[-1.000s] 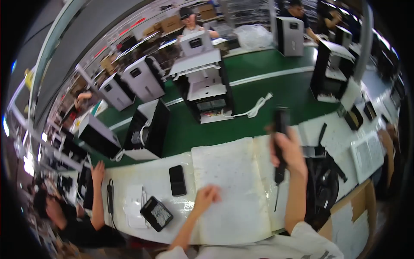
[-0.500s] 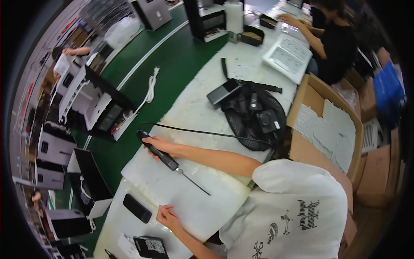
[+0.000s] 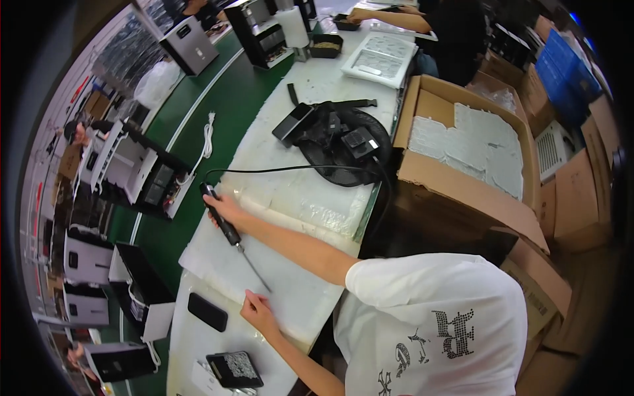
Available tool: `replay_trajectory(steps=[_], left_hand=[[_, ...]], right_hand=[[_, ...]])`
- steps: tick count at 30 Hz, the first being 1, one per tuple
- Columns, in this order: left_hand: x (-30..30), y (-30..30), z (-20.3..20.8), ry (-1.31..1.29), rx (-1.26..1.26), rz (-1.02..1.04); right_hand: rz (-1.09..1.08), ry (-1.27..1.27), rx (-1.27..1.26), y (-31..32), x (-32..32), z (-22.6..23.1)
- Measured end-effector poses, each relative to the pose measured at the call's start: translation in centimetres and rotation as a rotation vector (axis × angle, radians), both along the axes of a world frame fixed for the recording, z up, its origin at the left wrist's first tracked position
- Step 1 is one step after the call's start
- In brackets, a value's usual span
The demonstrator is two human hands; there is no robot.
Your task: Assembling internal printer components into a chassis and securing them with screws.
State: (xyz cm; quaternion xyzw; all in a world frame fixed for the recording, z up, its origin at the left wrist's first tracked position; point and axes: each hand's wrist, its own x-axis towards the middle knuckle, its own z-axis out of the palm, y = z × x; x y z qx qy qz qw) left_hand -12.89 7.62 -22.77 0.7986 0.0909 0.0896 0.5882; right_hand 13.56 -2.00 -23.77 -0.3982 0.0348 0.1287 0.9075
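My right hand [image 3: 228,210] is wrapped round the black body of an electric screwdriver [image 3: 229,232] above the white-covered bench. Its long thin bit [image 3: 256,271] slants down toward my left hand, and a black cable [image 3: 277,170] leaves its rear end. Close to the bit's tip, my left hand [image 3: 261,315] has its fingers curled together; whatever they hold, if anything, is too small to make out. A black phone-like slab [image 3: 207,312] lies beside that hand. Closer to the lower edge is a small black tray [image 3: 216,371] of small metal pieces, probably screws.
A black mesh bag [image 3: 323,155] with small devices lies farther up the bench. Beside the bench stands an open carton [image 3: 413,168] with grey moulded inserts. Along a green conveyor [image 3: 221,99] stand several partly open appliance housings [image 3: 135,165]. Another person [image 3: 456,39] works at the far end.
The screwdriver's bit tip has come nearer my left hand. My view has shifted, so the bag and carton sit farther left and higher. The right hand keeps its hold.
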Motion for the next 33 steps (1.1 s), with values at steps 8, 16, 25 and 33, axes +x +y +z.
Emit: replay_trajectory(steps=[8,16,25,33], left_hand=[[-0.8,2.9,-2.0,-0.064,0.003,0.036],[-1.1,2.3,-1.3,-0.116,-0.107,0.065],[-1.5,2.1,-1.4,-0.118,-0.132,0.124],[-4.3,0.0,-0.2,-0.195,-0.129,0.42]], right_hand=[[-0.138,-0.042,0.023,2.1,-0.8,1.4],[-0.052,-0.015,0.172,0.7,-1.1,0.8],[0.149,0.003,0.533,-0.4,-2.5,-0.1],[0.186,0.071,0.655,-0.7,-2.6,0.7]])
